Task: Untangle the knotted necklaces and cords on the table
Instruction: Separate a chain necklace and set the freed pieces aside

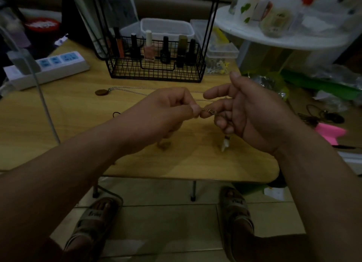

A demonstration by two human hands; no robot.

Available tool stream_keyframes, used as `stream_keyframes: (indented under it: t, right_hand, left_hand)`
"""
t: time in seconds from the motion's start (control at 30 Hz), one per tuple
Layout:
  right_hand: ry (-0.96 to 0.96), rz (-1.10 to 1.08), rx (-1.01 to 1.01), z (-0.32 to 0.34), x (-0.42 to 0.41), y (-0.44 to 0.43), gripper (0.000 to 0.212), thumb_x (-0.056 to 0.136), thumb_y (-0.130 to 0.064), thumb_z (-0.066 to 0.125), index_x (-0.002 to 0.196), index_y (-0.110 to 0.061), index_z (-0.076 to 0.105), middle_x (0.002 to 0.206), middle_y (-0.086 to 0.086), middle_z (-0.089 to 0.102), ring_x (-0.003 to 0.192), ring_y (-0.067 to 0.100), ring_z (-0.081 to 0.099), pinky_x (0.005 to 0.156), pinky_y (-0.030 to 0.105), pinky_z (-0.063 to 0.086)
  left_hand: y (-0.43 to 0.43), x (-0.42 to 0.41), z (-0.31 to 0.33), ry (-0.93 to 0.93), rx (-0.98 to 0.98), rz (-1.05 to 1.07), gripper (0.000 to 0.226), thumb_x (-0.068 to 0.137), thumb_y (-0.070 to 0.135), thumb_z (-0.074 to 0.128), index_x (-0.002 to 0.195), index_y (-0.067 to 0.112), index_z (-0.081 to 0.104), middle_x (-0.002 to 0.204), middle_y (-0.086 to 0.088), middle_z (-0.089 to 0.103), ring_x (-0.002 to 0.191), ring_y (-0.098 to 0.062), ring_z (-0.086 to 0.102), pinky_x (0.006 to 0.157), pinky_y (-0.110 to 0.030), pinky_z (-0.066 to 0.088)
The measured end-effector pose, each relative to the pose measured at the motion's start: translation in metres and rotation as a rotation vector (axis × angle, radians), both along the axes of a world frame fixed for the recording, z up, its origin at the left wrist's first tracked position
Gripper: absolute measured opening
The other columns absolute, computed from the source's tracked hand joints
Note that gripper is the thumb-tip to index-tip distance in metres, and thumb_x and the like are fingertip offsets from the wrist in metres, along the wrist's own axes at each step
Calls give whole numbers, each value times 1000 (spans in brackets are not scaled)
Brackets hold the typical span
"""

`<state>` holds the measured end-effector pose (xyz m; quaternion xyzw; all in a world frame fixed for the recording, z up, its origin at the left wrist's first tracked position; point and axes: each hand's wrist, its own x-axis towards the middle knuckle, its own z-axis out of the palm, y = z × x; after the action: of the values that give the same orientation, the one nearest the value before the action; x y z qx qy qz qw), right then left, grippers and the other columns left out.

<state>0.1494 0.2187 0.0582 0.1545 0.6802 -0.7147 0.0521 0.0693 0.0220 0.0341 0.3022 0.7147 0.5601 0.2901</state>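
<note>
Head view: at the centre of the frame both hands meet above a pale wooden table [58, 124] with a smooth, grained top. The left hand [168, 109] is curled nearly closed, thumb and forefinger pinched on a thin metal chain knot [210, 111], a small glinting clump of fine links. The right hand [248, 113] is half open, fingers loosely spread, its lower fingertips pinching the other end of the same clump. The short held stretch runs left to right between the two pinches. Under the right hand hangs a small pale pointed pendant [225, 143], blurred, tip downward, close over the tabletop.

Further up the table lies a thin silver chain necklace [137, 90], its long axis left to right, ending at the left in a flat round brown pendant [101, 92]. Behind it stands a black wire basket [156, 70] holding upright nail polish bottles [149, 46]. A white power strip [49, 70] lies at the upper left.
</note>
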Motion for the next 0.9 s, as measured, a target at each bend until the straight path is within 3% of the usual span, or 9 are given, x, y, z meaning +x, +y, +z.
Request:
stream_keyframes:
  t: [0.13, 0.2, 0.3, 0.43, 0.53, 0.63, 0.77, 0.9]
  right_hand:
    - [15, 59, 61, 0, 7, 1, 39, 109, -34, 39, 121, -7, 65, 91, 14, 76, 64, 17, 58, 54, 26, 45]
    - [55, 88, 156, -1, 10, 2, 24, 105, -16, 50, 116, -9, 70, 89, 9, 75, 65, 14, 58, 54, 22, 46]
    - [114, 135, 261, -4, 13, 4, 17, 95, -4, 64, 104, -14, 75, 84, 3, 73, 64, 10, 55, 59, 23, 45]
    - [185, 117, 363, -6, 13, 3, 9, 93, -11, 70, 95, -17, 76, 79, -4, 71, 66, 7, 55, 61, 19, 48]
    - [209, 117, 373, -6, 13, 3, 9, 90, -23, 71, 94, -18, 77, 80, -2, 70, 67, 10, 55, 61, 20, 49]
    - [189, 154, 385, -5, 13, 0, 19, 86, -34, 68, 93, -20, 79, 80, -1, 71, 66, 12, 56, 59, 24, 47]
    - [177, 162, 421, -5, 13, -1, 15, 96, -25, 65, 90, -23, 79, 82, -1, 72, 65, 9, 55, 59, 24, 46]
    - [135, 166, 439, -6, 14, 0, 17, 99, -24, 63, 92, -24, 78, 84, -1, 74, 68, 10, 57, 62, 24, 47]
  left_hand:
    - [0, -1, 3, -60, 68, 13, 15, 104, 14, 55, 92, 15, 64, 61, 2, 38, 53, -12, 29, 47, -26, 23]
    - [-1, 0, 5, -83, 90, 33, 16, 103, 13, 54, 91, 14, 64, 61, 2, 36, 52, -12, 27, 46, -25, 22]
    - [-1, 0, 7, -88, 96, 50, 18, 103, 11, 52, 90, 14, 64, 60, 4, 37, 51, -10, 29, 45, -22, 24]
    - [-3, -3, 6, -83, 108, 68, 22, 101, 8, 53, 85, 18, 64, 61, 2, 40, 53, -12, 33, 46, -26, 28]
    - [-4, 1, 4, 55, 52, 55, 6, 99, 10, 63, 101, 15, 65, 70, -1, 56, 57, -11, 47, 50, -26, 44]
    - [-3, 4, 0, 160, 8, 36, 11, 98, 21, 69, 108, 21, 66, 84, 2, 67, 60, -9, 53, 55, -26, 49]
    - [-2, 3, -2, 369, -17, 66, 4, 98, 25, 68, 102, 23, 68, 86, 6, 72, 67, 4, 62, 59, -12, 46]
    - [-2, 1, -7, 458, -10, 68, 2, 99, 21, 68, 98, 23, 68, 89, 5, 74, 85, -12, 71, 79, -41, 59]
